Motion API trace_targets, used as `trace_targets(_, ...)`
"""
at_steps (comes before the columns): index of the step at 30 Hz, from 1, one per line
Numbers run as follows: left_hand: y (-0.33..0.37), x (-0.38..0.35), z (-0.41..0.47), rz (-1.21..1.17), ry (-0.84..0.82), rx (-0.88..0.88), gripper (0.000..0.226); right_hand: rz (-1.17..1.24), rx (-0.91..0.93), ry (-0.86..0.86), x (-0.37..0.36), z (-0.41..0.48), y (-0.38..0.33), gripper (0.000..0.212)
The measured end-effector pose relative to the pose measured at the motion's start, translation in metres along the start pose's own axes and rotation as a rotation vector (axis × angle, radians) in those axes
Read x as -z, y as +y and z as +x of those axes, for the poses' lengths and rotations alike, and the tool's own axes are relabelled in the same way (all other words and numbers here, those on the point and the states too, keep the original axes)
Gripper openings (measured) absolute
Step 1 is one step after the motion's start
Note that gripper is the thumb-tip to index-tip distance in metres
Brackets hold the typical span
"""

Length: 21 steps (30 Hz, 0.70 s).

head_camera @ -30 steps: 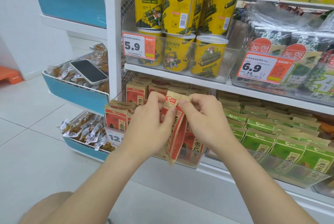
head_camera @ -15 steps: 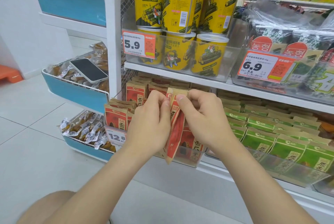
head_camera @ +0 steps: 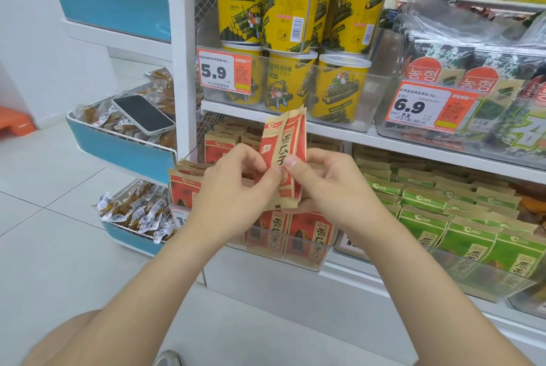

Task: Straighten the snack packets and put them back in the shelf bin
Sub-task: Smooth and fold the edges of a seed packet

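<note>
The left hand (head_camera: 233,188) and the right hand (head_camera: 336,188) are both pinching a small stack of snack packets (head_camera: 282,149), thumbs meeting on its printed front and fingers curling behind. They are holding the stack in the air, just above and in front of the clear shelf bin (head_camera: 295,259). The straightening step seems to be in hand, since the top edges are fanning slightly. The next move is calling for flush edges, then lowering the stack bottom-first among the matching packets (head_camera: 313,235) standing in the bin. The stack is standing on end, its long axis near vertical. Its top seal is pointing up and leaning slightly right, and its printed face is facing the camera.
</note>
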<state>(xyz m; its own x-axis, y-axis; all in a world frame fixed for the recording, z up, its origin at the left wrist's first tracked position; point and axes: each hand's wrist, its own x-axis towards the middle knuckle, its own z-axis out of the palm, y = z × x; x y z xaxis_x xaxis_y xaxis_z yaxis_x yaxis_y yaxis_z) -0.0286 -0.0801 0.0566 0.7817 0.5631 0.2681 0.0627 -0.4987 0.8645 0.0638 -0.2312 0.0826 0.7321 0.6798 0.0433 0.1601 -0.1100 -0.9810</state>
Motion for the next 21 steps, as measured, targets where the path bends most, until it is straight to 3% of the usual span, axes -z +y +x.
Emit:
trace_targets(3,0.001,0.006,-0.001,-0.033,-0.123,0.005,0.024,0.060,0.023,0.006,0.007,-0.002,-0.001,0.028)
trace_targets(8,0.001,0.010,-0.001,-0.054,-0.181,0.032,0.050,-0.038,-0.038,-0.150,0.023,-0.004,-0.003,0.043)
trace_targets(14,0.001,0.009,-0.003,-0.149,-0.249,0.091,0.041,-0.148,0.009,-0.162,0.027,0.000,0.001,0.032)
trace_targets(21,0.001,0.014,0.002,-0.269,-0.322,0.172,0.040,-0.182,0.049,-0.129,0.022,0.000,0.002,0.034)
